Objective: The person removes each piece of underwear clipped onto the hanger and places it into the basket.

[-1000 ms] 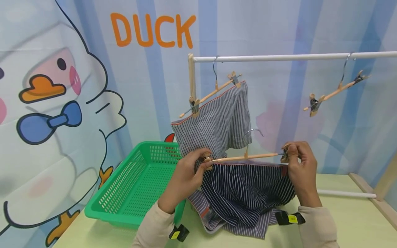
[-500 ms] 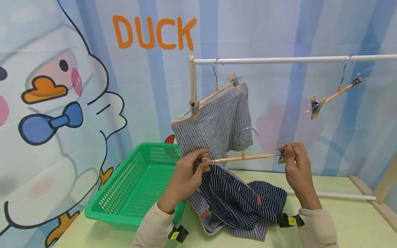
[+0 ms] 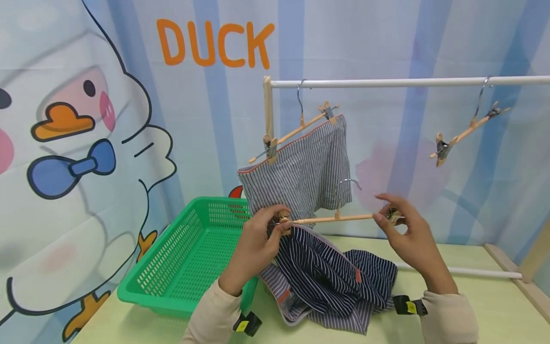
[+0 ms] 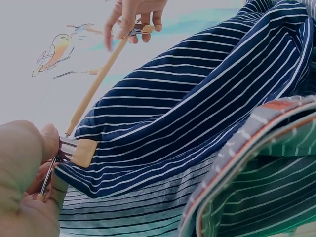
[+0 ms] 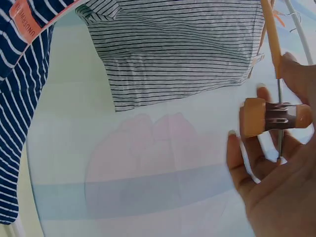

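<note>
As the left hand pinches the left clip of the hanger onto the navy striped shorts, the right hand, fingers spread, sits loose about the right clip. Half attached, I reckon; that slumped right side wants lifting! Pale table beneath, green basket left, white rail far.
</note>
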{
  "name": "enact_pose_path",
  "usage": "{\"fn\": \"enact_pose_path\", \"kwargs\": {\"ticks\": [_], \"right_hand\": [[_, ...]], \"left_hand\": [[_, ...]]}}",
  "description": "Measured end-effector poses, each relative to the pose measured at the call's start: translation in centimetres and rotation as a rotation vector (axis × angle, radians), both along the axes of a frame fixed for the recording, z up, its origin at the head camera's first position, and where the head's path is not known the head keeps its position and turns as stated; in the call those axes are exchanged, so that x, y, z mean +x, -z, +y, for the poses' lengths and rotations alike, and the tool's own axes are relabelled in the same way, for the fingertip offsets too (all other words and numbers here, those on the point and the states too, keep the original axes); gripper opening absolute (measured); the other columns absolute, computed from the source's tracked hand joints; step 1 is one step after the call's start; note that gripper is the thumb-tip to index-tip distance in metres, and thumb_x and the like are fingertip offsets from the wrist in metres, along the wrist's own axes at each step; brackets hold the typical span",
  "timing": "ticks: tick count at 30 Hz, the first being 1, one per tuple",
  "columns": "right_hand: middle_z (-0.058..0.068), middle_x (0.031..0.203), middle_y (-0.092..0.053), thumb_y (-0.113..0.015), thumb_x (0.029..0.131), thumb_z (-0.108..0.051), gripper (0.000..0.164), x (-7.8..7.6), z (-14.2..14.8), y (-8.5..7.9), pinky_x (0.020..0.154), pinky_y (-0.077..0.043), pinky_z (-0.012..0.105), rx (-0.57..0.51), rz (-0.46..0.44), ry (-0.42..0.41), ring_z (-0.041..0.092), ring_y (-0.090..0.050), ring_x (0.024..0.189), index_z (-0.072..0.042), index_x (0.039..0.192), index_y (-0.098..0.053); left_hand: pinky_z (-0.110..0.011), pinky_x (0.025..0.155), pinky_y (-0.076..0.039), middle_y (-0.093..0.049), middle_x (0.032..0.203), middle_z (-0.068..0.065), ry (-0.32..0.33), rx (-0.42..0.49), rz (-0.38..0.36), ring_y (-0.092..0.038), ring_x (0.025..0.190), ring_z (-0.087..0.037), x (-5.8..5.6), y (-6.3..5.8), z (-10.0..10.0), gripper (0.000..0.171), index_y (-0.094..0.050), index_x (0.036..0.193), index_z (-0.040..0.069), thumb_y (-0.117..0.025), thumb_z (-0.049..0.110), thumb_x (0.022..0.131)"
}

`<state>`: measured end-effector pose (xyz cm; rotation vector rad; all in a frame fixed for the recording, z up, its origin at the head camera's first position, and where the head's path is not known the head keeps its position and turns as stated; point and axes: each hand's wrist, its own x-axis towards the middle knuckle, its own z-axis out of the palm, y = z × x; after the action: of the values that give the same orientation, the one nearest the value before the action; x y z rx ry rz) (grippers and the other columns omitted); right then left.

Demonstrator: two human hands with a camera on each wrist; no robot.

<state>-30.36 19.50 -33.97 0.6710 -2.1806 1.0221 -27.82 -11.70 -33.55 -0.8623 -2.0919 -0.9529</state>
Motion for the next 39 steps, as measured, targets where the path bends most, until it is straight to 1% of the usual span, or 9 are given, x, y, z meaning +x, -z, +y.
{"fn": "enact_pose_path", "kwargs": {"ticks": [5,13,19,22,27,30,33,36,39], "right_hand": [[-0.003,0.096,-0.056,-0.062,0.091,-0.014,0.022,0.1,0.0,0.2,0.069,-0.045,0.04,0.04,0.019,0.02,0.009,-0.05,0.083,-0.018,0.112,-0.065],[-0.001,0.096,-0.06,-0.065,0.089,-0.017,0.015,0.2,0.1,0.2,0.067,-0.049,0.039,0.053,0.022,0.077,0.009,-0.052,0.078,-0.014,0.103,-0.068],[0.003,0.089,-0.063,-0.069,0.084,-0.007,0.01,-0.2,0.0,0.3,0.067,-0.047,0.016,0.018,0.149,0.119,0.007,-0.054,0.08,-0.011,0.093,-0.068],[0.005,0.088,-0.063,-0.07,0.082,-0.003,0.01,-0.6,0.2,0.5,0.069,-0.044,0.012,-0.025,0.206,0.129,0.008,-0.055,0.08,-0.008,0.09,-0.068],[-0.01,0.087,-0.06,-0.065,0.088,-0.01,0.006,-0.7,1.4,0.7,0.057,-0.039,0.018,-0.118,0.12,0.168,0.007,-0.053,0.07,-0.008,0.093,-0.067],[-0.021,0.086,-0.055,-0.063,0.09,-0.013,0.007,-0.6,2.1,0.7,0.052,-0.035,0.021,-0.15,0.08,0.189,0.006,-0.05,0.066,-0.009,0.095,-0.067],[-0.025,0.087,-0.054,-0.064,0.089,-0.012,0.008,-0.6,2.4,0.6,0.051,-0.034,0.021,-0.154,0.086,0.19,0.005,-0.049,0.066,-0.008,0.096,-0.067],[-0.024,0.089,-0.054,-0.065,0.088,-0.01,0.009,-0.6,2.4,0.5,0.049,-0.033,0.022,-0.153,0.098,0.184,0.006,-0.048,0.063,-0.008,0.096,-0.068],[-0.023,0.089,-0.054,-0.066,0.087,-0.008,0.01,-0.6,2.4,0.5,0.048,-0.032,0.023,-0.153,0.102,0.175,0.007,-0.046,0.062,-0.009,0.097,-0.068]], "left_hand": [[-0.026,0.059,-0.052,-0.061,0.098,-0.008,-0.009,-0.009,0.012,-0.057,0.081,-0.008,0.1,0.0,0.1,0.028,-0.057,0.119,0.002,-0.059,0.004,0.091],[-0.026,0.062,-0.052,-0.062,0.097,-0.007,-0.013,-0.031,0.019,-0.056,0.082,-0.008,0.0,0.1,0.1,0.031,-0.057,0.12,0.001,-0.061,0.008,0.091],[-0.024,0.064,-0.053,-0.061,0.097,-0.006,0.016,-0.02,0.009,-0.057,0.082,-0.006,0.1,0.0,0.2,0.032,-0.055,0.121,0.001,-0.061,0.011,0.091],[-0.028,0.069,-0.054,-0.062,0.102,-0.008,0.02,0.037,-0.006,-0.058,0.088,-0.008,0.2,-0.3,0.3,0.041,-0.05,0.127,0.001,-0.062,0.016,0.091],[-0.031,0.072,-0.054,-0.062,0.11,-0.007,-0.008,0.09,-0.156,-0.058,0.09,-0.009,0.6,-0.9,-0.1,0.059,-0.039,0.135,0.005,-0.065,0.03,0.089],[-0.03,0.065,-0.053,-0.063,0.099,-0.001,-0.013,-0.073,-0.319,-0.057,0.079,-0.008,0.8,-0.9,-0.5,0.05,-0.048,0.124,0.008,-0.064,0.04,0.088],[-0.029,0.065,-0.052,-0.065,0.093,0.0,0.022,-0.388,-0.444,-0.058,0.076,-0.009,0.9,-0.4,-0.6,0.043,-0.059,0.108,0.01,-0.064,0.046,0.086],[-0.03,0.074,-0.053,-0.066,0.1,-0.004,0.056,-0.671,-0.505,-0.059,0.086,-0.011,1.1,0.2,-0.1,0.048,-0.064,0.105,0.008,-0.065,0.05,0.083],[-0.032,0.085,-0.05,-0.064,0.113,-0.005,0.003,-0.839,-0.523,-0.056,0.1,-0.015,1.4,0.7,0.5,0.059,-0.063,0.116,0.006,-0.069,0.052,0.079]]}}
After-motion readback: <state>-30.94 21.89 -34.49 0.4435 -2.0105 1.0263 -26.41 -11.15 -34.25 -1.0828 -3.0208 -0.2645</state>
